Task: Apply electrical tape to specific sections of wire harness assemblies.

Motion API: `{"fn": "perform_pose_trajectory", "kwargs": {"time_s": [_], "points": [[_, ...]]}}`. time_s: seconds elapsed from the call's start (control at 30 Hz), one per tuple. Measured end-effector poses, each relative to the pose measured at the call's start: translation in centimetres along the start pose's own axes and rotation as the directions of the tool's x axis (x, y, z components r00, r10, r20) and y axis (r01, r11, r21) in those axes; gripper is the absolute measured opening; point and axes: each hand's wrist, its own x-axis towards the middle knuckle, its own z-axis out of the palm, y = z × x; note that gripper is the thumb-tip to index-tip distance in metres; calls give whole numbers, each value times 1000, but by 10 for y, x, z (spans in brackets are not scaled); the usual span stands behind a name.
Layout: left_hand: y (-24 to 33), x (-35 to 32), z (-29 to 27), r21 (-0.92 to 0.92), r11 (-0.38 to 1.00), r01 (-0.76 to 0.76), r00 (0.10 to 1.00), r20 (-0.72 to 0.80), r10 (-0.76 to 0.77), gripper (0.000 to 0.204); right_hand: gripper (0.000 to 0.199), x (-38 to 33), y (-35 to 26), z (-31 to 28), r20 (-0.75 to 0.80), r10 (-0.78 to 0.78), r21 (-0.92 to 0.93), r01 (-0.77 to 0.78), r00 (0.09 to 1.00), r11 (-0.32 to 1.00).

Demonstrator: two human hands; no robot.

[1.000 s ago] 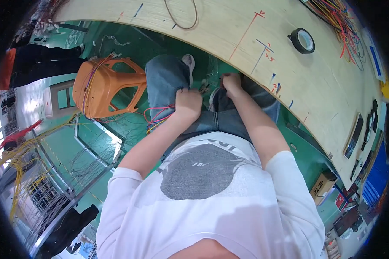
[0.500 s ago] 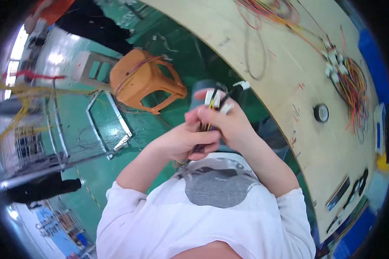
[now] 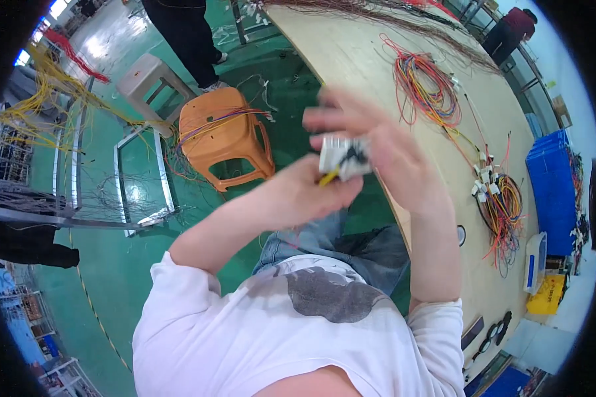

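Observation:
My left hand (image 3: pixel 309 193) is closed around a wire harness in front of my chest. White plastic connectors (image 3: pixel 334 153) stick up out of its grip, with yellow and black wires beside them. My right hand (image 3: pixel 392 149) is held just right of the connectors and slightly above them, its fingers stretched out and apart, smeared by motion. Whether its palm touches the connectors I cannot tell. Most of the harness is hidden inside the left hand.
A wooden table (image 3: pixel 371 66) at right bears coiled wires (image 3: pixel 427 86), a bundle with white connectors (image 3: pixel 503 205) and black tape (image 3: pixel 461 235). An orange stool (image 3: pixel 212 119) with wires on it stands at left by a grey stool (image 3: pixel 142 76) and metal frame (image 3: pixel 119 175). Two people stand farther off.
My right hand has come off the harness, its fingers spreading. The left hand keeps hold, with the white connectors now turned upward. My view has shifted, showing more of the table's far side.

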Motion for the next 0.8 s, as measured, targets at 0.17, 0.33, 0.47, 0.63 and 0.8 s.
{"fn": "perform_pose_trajectory", "kwargs": {"time_s": [0.17, 0.33, 0.47, 0.63, 0.8], "points": [[39, 19, -28, -417, 844, -339, 928, -299, 225, 29, 19, 16, 44, 59, 65, 489, 687, -394, 870, 611], [68, -37, -126, -497, 587, -640, 767, -461, 446, 35, 27, -22, 33, 60, 292, 517, 116, -566, 805, 816], [-18, -28, -184, -299, 689, -661, 564, -803, 193, 40, 32, -43, 13, 31, 265, 609, 6, -633, 748, 774], [-123, -25, -84, -930, 354, -99, 917, -224, -331, 54, 34, -18, -62, -24, 415, 463, 257, -589, 783, 766], [-55, -79, -113, -8, 982, 191, 850, 502, -161, 63, 40, -2, -84, -50, 438, 484, 14, -544, 757, 839]]}}
